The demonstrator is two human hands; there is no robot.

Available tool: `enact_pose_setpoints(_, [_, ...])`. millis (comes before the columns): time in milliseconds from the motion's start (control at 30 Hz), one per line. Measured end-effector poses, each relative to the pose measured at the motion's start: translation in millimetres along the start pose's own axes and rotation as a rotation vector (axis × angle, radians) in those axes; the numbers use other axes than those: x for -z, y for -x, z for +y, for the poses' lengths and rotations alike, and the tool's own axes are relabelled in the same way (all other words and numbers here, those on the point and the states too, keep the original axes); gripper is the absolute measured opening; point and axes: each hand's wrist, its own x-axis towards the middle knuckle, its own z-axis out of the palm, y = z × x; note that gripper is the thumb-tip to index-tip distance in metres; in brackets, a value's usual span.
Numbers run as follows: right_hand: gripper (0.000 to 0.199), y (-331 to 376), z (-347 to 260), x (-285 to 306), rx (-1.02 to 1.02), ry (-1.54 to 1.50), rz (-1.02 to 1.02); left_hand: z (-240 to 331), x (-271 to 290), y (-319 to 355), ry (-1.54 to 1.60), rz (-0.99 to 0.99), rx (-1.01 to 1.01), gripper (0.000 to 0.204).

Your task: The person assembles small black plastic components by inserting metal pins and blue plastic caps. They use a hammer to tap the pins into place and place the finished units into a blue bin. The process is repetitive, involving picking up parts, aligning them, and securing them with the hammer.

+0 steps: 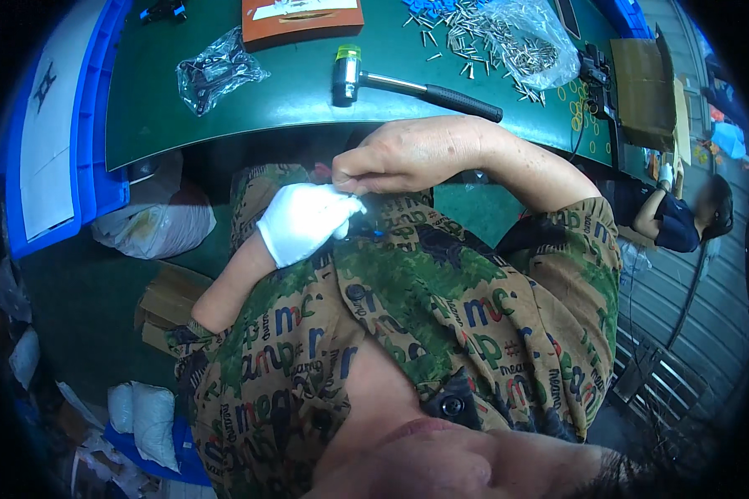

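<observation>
My left hand (305,220), in a white glove, is closed in front of my chest, below the edge of the green table (225,125). My bare right hand (408,158) sits just above it with fingers pinched, touching the gloved fingertips. A small blue part (376,234) shows between them, mostly hidden; which hand holds it I cannot tell. On the table beyond lies a mallet (416,87) with a yellow-green and black head and a black grip.
A clear bag of dark parts (216,75), an orange box (301,20) and an open bag spilling several small metal pins (499,41) lie on the table. A blue crate (54,133) stands at left, a cardboard box (645,83) at right. Another person (682,220) sits far right.
</observation>
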Motion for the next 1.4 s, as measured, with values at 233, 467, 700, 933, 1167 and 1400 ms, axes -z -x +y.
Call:
enact_pose_setpoints(233, [0.020, -1.1, -6.9, -3.6, -0.069, 0.071, -0.074, -6.5, -13.1, 6.1, 0.059, 0.047, -0.030, 0.019])
enact_pose_setpoints(467, [0.019, -2.3, -7.8, -6.7, -0.055, 0.060, -0.101, -4.7, -17.2, 6.2, 0.121, 0.018, 0.123, 0.022])
enact_pose_setpoints(700, [0.014, -5.6, 2.6, -8.6, -0.005, -0.017, -0.102, 1.8, -15.2, 1.6, 0.217, 0.000, 0.273, 0.024])
enact_pose_setpoints(933, [0.028, -3.1, 7.2, -6.1, -0.175, -0.238, -0.063, 5.0, -10.0, -1.2, 0.335, -0.038, 0.371, 0.023])
enact_pose_setpoints(1167, [0.038, 0.5, 25.8, -26.9, -0.172, -0.440, 0.081, 12.5, 11.9, -3.2, 0.486, -0.159, 0.475, 0.028])
enact_pose_setpoints(1400, [0.034, 58.4, 17.8, 3.9, -0.355, 0.748, 0.914, 19.9, 93.0, 10.7, 0.466, 0.376, 0.304, 0.034])
